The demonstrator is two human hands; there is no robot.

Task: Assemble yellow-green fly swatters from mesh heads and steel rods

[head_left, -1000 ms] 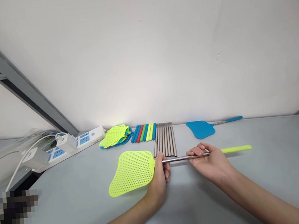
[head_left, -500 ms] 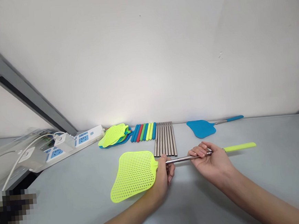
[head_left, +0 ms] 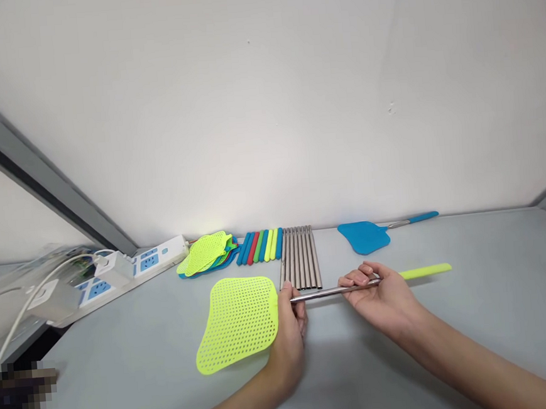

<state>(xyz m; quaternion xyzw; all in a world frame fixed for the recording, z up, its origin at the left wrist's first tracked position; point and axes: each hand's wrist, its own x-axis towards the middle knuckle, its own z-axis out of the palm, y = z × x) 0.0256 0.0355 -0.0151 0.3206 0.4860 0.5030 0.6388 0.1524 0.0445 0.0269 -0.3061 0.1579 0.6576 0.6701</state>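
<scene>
A yellow-green fly swatter (head_left: 237, 324) with a perforated head, a metal rod and a yellow-green handle lies across both my hands above the table. My left hand (head_left: 288, 342) is closed around the rod's end, right by the head. Closer to the handle, my right hand (head_left: 379, 297) is palm up, its fingers curled over the rod. Behind my hands, several metal tubes (head_left: 300, 259) lie side by side. Left of them is a row of coloured handles (head_left: 260, 246), in blue, red, green and yellow. Swatter heads (head_left: 206, 254) are stacked beyond that row.
A blue fly swatter (head_left: 365, 236) lies near the wall at the right. At the left is a white power strip (head_left: 159, 257) with plugged-in adapters (head_left: 56, 301) and a white cable. A grey metal frame post (head_left: 47, 165) slants down there.
The yellow-green swatter and both hands have shifted slightly left in view. Less of its handle shows beyond my right hand. The whole scene has also moved a little as the camera turned.
</scene>
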